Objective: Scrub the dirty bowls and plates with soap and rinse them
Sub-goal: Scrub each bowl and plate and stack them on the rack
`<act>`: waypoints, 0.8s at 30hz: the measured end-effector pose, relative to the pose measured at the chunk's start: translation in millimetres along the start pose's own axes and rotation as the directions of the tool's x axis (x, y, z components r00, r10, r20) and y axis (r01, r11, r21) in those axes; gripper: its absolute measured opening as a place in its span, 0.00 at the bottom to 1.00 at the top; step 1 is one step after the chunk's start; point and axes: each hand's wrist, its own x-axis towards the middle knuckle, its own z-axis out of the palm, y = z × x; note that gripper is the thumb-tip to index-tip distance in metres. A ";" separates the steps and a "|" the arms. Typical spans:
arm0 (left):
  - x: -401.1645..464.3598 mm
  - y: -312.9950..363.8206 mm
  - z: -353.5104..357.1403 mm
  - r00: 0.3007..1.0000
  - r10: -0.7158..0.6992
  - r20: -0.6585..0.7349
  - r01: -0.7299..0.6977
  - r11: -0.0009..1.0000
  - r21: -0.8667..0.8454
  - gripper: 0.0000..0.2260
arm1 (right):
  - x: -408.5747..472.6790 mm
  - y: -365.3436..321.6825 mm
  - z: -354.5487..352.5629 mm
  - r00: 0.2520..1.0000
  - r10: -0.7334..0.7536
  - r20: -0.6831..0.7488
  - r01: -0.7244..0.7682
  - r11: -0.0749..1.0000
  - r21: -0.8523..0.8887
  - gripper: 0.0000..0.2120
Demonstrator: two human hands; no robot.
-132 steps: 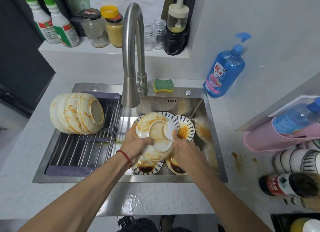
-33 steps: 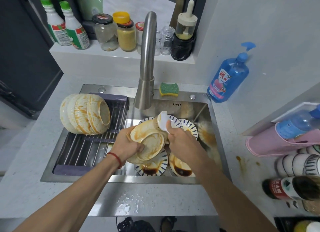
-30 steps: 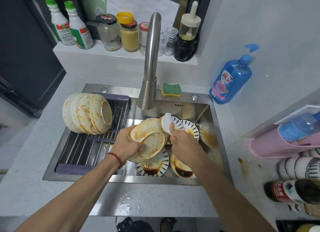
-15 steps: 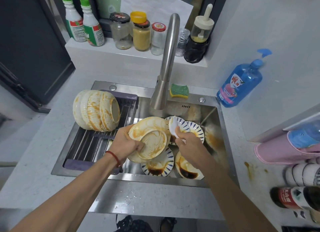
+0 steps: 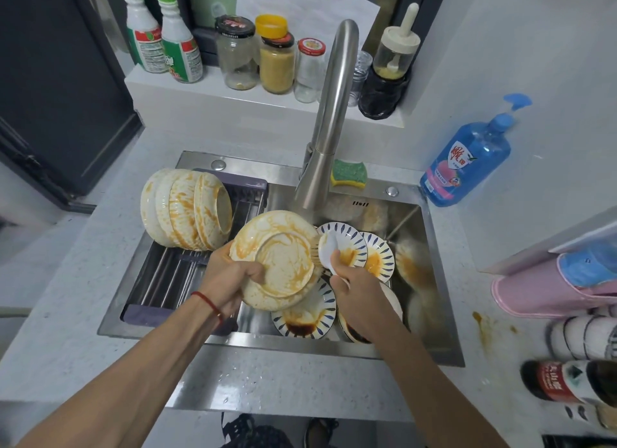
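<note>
My left hand (image 5: 227, 277) grips a tilted stack of cream plates (image 5: 280, 257) smeared with orange sauce, held above the sink (image 5: 267, 342). Just right of their rim, my right hand (image 5: 360, 290) pinches a small white spoon (image 5: 328, 249). Under both hands lie several blue-patterned plates (image 5: 309, 317) with dark and orange sauce. A few stained cream bowls (image 5: 185, 208) lie nested on their side on the drying rack (image 5: 163, 280) at the sink's left. A green and yellow sponge (image 5: 349, 173) sits on the back rim. The blue soap bottle (image 5: 464, 160) stands at the right.
The steel faucet (image 5: 329, 123) arches over the sink with no water running. Jars and spray bottles (image 5: 163, 36) line the ledge behind. On the right counter are a pink holder (image 5: 551, 287), patterned cups (image 5: 581, 337), a dark sauce bottle (image 5: 567, 380) and orange spills (image 5: 480, 324).
My left hand has tipped the plate stack up and carried it slightly left. My right hand has lifted the white spoon off the stack to its right edge.
</note>
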 end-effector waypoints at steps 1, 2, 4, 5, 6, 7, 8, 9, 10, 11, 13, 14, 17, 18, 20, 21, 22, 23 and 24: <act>0.0 0.8 1.2 1.000 -0.007 0.003 0.008 1.000 -0.014 0.31 | 0.4 0.4 0.9 1.000 0.009 -0.010 -0.009 1.000 0.005 0.22; 0.1 1.7 2.4 1.000 -0.014 0.004 0.014 0.999 -0.029 0.31 | 1.2 0.6 2.1 1.000 0.020 -0.021 -0.019 1.000 0.013 0.22; 0.7 1.2 1.7 1.000 -0.030 -0.003 0.030 0.997 -0.077 0.33 | -1.2 -0.9 7.5 0.999 0.030 -0.015 -0.029 0.999 0.032 0.23; 2.6 0.9 0.8 0.999 -0.044 -0.006 0.043 0.994 -0.105 0.33 | -3.9 -3.3 10.1 1.000 0.028 0.000 -0.028 0.999 0.036 0.23; 3.3 0.2 0.0 0.998 -0.058 -0.009 0.057 0.990 -0.125 0.34 | -5.7 -5.1 12.8 1.000 0.025 0.011 -0.026 0.999 0.040 0.23; 3.6 -0.4 0.2 0.997 -0.071 -0.008 0.070 0.988 -0.138 0.35 | -6.1 -5.6 14.2 1.000 0.028 0.004 -0.029 0.998 0.048 0.23; 4.0 -1.0 1.1 0.997 -0.081 -0.004 0.080 0.986 -0.146 0.36 | -5.2 -5.7 14.9 0.999 0.040 -0.016 -0.039 0.997 0.063 0.23; 4.2 -1.5 1.7 0.996 -0.089 -0.003 0.088 0.983 -0.159 0.35 | -4.4 -5.8 16.9 0.998 0.056 -0.034 -0.054 0.996 0.075 0.23; 4.4 -1.6 1.9 0.996 -0.094 -0.004 0.091 0.980 -0.178 0.35 | -5.1 -6.2 19.6 0.997 0.065 -0.038 -0.062 0.995 0.075 0.23; 5.4 -1.9 1.6 0.995 -0.098 -0.010 0.094 0.975 -0.201 0.35 | -7.0 -7.8 22.3 0.998 0.061 -0.024 -0.059 0.996 0.063 0.24; 7.7 -2.7 0.9 0.994 -0.111 -0.018 0.103 0.967 -0.233 0.36 | -9.6 -7.9 26.5 0.999 0.043 0.010 -0.043 0.997 0.060 0.24; 8.0 -3.3 0.8 0.993 -0.117 -0.017 0.110 0.964 -0.241 0.36 | -10.5 -6.6 27.3 0.999 0.052 0.008 -0.052 0.996 0.073 0.25; 8.4 -3.7 -1.6 0.991 -0.129 -0.022 0.117 0.953 -0.280 0.37 | -11.5 -6.6 30.3 0.998 0.070 0.001 -0.070 0.995 0.075 0.25; 9.5 -3.9 -1.4 0.990 -0.141 -0.028 0.126 0.947 -0.296 0.38 | -12.6 -8.0 31.3 0.998 0.063 0.017 -0.064 0.996 0.069 0.25; 9.2 -2.0 -1.1 0.986 -0.164 -0.026 0.147 0.937 -0.317 0.39 | -14.8 -11.7 35.2 0.997 0.069 0.031 -0.071 0.995 0.069 0.25; 8.6 -0.5 0.0 0.985 -0.169 -0.020 0.154 0.933 -0.326 0.39 | -14.7 -13.3 36.7 0.997 0.074 0.018 -0.075 0.995 0.067 0.25; 8.7 0.8 1.2 0.986 -0.169 -0.017 0.153 0.928 -0.341 0.38 | -14.6 -15.1 37.3 0.997 0.074 0.010 -0.074 0.995 0.063 0.25; 8.3 2.3 2.3 0.986 -0.165 -0.017 0.148 0.922 -0.359 0.36 | -15.6 -17.9 38.0 0.998 0.058 0.016 -0.059 0.997 0.053 0.25; 8.6 4.0 3.5 0.987 -0.161 -0.015 0.143 0.916 -0.375 0.33 | -17.9 -22.0 38.7 0.999 0.031 0.034 -0.032 0.999 0.033 0.26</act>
